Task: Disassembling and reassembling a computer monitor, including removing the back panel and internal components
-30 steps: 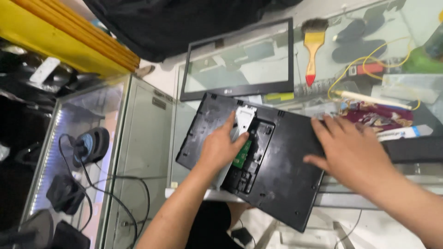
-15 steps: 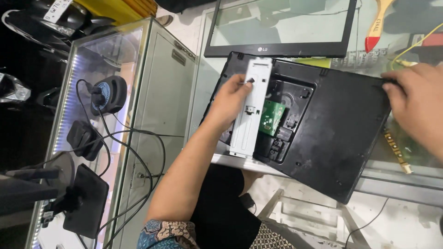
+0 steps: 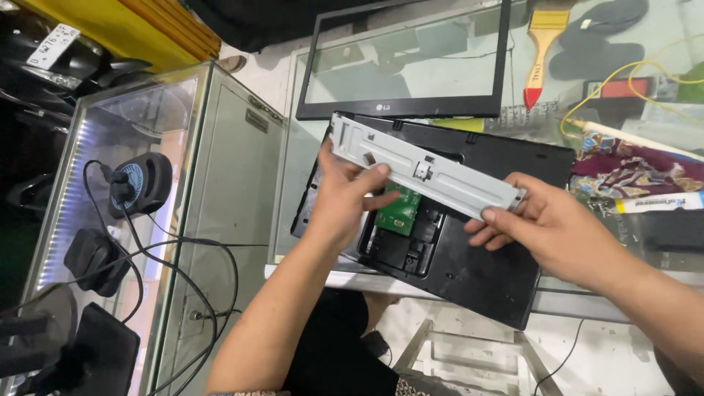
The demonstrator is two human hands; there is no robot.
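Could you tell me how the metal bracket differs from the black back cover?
The bracket is silver, narrow, and held up by the left hand and right hand. The back cover is black, broad, and lies on the glass counter, showing a green board. Both look rigid and flat.

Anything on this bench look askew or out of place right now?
The black back cover lies skewed, its near corner overhanging the glass counter. Both hands, left and right, hold the grey metal bracket lifted off it, leaving the green circuit board exposed.

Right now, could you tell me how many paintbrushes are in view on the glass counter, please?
1: the paintbrush with a red-tipped handle lies at the counter's far side, right of the empty black monitor bezel. Clutter further right could hide others.
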